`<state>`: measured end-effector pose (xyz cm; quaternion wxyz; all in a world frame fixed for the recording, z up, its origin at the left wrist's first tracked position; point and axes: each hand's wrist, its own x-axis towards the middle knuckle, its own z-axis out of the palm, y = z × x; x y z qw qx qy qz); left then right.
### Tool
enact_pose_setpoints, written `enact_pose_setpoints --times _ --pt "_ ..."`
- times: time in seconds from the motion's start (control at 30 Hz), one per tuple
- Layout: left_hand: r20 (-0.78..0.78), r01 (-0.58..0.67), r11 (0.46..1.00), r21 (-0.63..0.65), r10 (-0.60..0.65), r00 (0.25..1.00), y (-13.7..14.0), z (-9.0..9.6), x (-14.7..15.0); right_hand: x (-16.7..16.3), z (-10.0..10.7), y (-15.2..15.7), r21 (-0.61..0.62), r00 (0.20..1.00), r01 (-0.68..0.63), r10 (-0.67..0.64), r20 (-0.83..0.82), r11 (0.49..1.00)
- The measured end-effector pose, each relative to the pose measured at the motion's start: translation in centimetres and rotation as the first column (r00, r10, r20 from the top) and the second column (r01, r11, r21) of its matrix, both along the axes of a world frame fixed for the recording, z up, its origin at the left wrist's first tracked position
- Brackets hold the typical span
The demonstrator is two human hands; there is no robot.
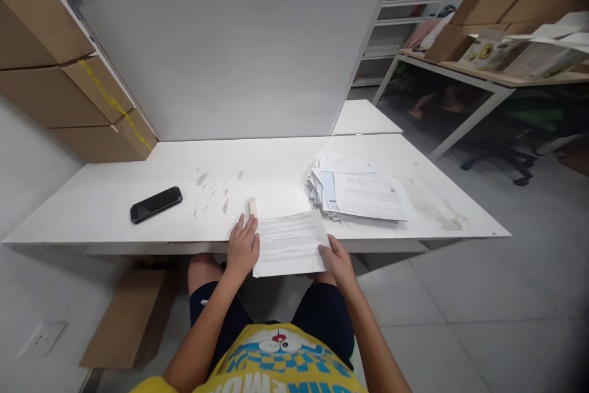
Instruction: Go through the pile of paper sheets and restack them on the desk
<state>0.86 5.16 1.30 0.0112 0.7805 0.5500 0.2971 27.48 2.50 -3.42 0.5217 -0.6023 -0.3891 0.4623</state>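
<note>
My right hand (337,258) pinches the right edge of a few printed sheets of paper (289,243), thumb on top. These sheets overhang the front edge of the white desk. At their upper left corner lies a narrow cream-white stapler (252,205), partly hidden by my fingers. My left hand (243,247) rests closed over it, the thumb close to the left edge of the sheets. To the right, a loose pile of printed papers (368,194) lies with uneven edges.
A black phone (156,204) lies on the left of the desk (276,157). A large whiteboard (239,62) stands along its back edge. Cardboard boxes (92,99) are stacked at the left, and another box (124,319) sits below. A second table (464,71) stands at the far right.
</note>
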Motion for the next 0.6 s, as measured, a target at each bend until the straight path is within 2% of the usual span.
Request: enact_pose_setpoints --times 0.1,0.2,0.3,0.37,0.47,0.6 --pt "0.045 0.002 0.999 0.040 -0.004 0.999 -0.5 0.1 0.3 2.0 0.9 -0.6 0.050 0.999 0.032 -0.032 -0.009 0.998" --pt "0.123 0.026 0.994 0.103 -0.038 0.992 -1.8 -0.2 1.1 3.7 2.8 -1.2 0.100 0.996 0.070 -0.065 -0.053 0.993" --pt "0.232 0.074 0.994 0.077 -0.090 0.969 -3.4 -0.8 2.5 4.6 4.0 -1.6 0.144 0.991 0.119 -0.107 -0.086 0.982" --pt "0.292 0.127 0.992 0.012 -0.125 0.948 -4.4 -1.3 3.6 5.2 4.0 -1.6 0.169 0.982 0.164 -0.144 -0.121 0.972" --pt "0.361 0.223 0.972 -0.078 -0.181 0.915 -4.9 -2.1 5.3 6.8 2.8 -1.5 0.184 0.966 0.233 -0.205 -0.156 0.955" --pt "0.447 0.314 0.932 -0.180 -0.207 0.871 -2.4 -2.5 7.8 11.4 1.6 -0.9 0.177 0.942 0.325 -0.300 -0.153 0.929"
